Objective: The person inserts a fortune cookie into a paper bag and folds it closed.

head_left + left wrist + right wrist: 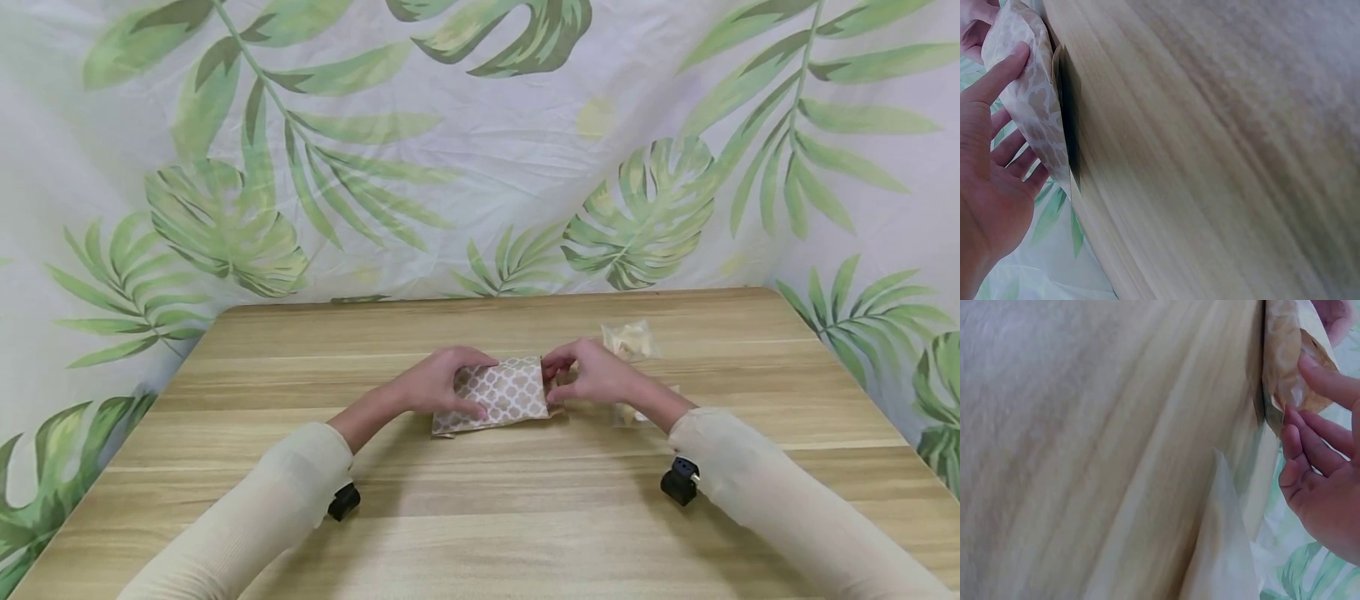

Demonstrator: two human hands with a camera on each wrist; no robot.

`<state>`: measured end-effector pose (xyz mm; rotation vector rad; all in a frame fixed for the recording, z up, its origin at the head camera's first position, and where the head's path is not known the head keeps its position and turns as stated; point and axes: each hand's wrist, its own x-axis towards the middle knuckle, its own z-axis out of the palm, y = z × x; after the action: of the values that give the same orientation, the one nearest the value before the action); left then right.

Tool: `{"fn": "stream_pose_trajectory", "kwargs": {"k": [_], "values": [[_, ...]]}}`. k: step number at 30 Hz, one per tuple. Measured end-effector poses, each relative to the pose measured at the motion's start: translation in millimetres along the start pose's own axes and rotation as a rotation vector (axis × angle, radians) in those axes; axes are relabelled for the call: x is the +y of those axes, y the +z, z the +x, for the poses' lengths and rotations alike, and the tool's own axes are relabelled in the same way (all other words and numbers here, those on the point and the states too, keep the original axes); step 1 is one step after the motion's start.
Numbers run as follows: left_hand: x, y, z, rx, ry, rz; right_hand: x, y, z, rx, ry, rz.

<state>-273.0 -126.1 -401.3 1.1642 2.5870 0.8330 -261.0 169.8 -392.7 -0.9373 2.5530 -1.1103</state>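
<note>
A small brown paper bag [501,393] with a white lattice pattern lies on the wooden table [480,500] near its middle. My left hand [442,385] holds the bag's left end, thumb on top and fingers along its far edge. The left wrist view shows that thumb [999,76] pressed on the bag [1035,106]. My right hand [588,372] is at the bag's right, open end, its fingertips curled at the mouth. In the right wrist view the fingers [1316,434] touch the bag's opening [1291,362].
A clear plastic packet [630,339] with pale contents lies just behind my right hand, and another clear packet [630,412] lies under the right wrist. A leaf-print cloth [480,142] hangs behind the table.
</note>
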Motion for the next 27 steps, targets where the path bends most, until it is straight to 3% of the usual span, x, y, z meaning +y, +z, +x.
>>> {"fn": "stream_pose_trajectory", "kwargs": {"k": [11, 20, 27], "values": [[-0.2, -4.9, -4.6, 0.009, 0.016, 0.012, 0.3, 4.3, 3.5, -0.035, -0.069, 0.005], [-3.1, -8.3, -5.0, 0.006, 0.013, 0.04, 0.2, -3.9, -5.1, 0.04, -0.065, -0.006], [-4.2, -9.0, -7.1, -0.002, 0.004, 0.049, 4.8, -19.7, -16.7, 0.114, -0.029, -0.076]]}}
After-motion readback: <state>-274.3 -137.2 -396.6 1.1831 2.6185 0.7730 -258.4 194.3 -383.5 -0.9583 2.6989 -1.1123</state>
